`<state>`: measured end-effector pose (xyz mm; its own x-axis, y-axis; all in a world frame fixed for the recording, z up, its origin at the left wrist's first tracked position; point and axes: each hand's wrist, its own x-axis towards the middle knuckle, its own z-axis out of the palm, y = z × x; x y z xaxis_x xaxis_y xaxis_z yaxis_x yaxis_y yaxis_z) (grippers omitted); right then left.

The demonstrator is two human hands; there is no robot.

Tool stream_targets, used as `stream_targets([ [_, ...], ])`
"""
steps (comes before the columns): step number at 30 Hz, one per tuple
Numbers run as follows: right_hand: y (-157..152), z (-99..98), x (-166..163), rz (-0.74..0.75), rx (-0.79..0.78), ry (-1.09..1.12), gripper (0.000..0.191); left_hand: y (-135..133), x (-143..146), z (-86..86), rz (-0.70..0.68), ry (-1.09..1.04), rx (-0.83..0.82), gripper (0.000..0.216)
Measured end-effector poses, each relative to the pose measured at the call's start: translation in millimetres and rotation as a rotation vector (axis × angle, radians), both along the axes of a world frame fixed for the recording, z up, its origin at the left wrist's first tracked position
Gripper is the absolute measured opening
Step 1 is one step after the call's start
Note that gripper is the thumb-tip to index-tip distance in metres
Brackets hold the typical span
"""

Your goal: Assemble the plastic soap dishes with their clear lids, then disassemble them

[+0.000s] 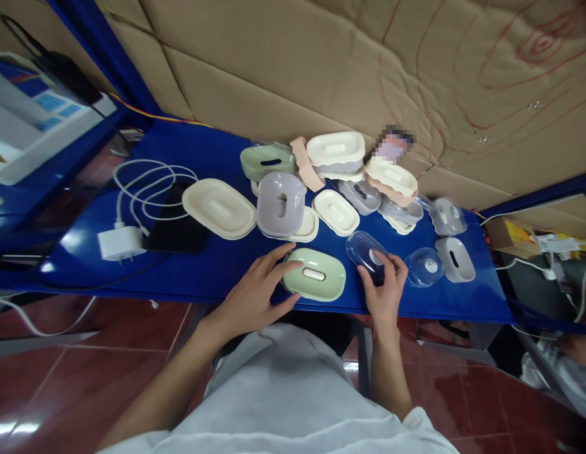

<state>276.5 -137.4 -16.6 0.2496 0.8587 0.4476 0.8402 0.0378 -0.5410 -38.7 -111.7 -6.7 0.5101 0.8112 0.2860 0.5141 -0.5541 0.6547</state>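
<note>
A pale green oval dish [331,281] with a raised cream piece in its central slot lies near the table's front edge. My left hand [262,287] curves about its left end, fingers apart, one fingertip over the dish; whether it touches is hard to tell. In my right hand [385,284] is the edge of a clear plastic cover [361,248] bearing a small round sticker, held between thumb and fingers. To the right lie a second clear cover [421,270] and a grey slotted box [458,261]. Behind the green dish stands a lilac-grey slotted box [279,205].
Several cream oval trays, including one at the left [220,208], and a green slotted box [267,162] crowd the blue table [236,268]. A white charger [121,243] with coiled cable and a dark flat object [176,230] lie left. Cardboard [274,69] lines the back.
</note>
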Motion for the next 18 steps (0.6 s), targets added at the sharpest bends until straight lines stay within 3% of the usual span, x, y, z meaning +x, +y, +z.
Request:
stream_targets([
  [2, -5, 6.0, -3, 0.079, 0.036, 0.043, 0.042, 1, 0, -2.4, 0.013, -0.026, -0.040, 0.057],
  [6, -20, 12.0, -28, 0.277, 0.029, 0.008, 0.048, 1, 1, -9.5, 0.028, -0.057, -0.069, 0.075],
  [11, -27, 6.4, -59, 0.499, 0.007, -0.079, 0.051, 1, 0, -13.8, 0.027, -0.087, -0.121, 0.080],
  [18, -24, 4.6, -59, 0.557, -0.030, -0.182, 0.063, 1, 0, -13.3, 0.033, -0.083, -0.112, 0.080],
])
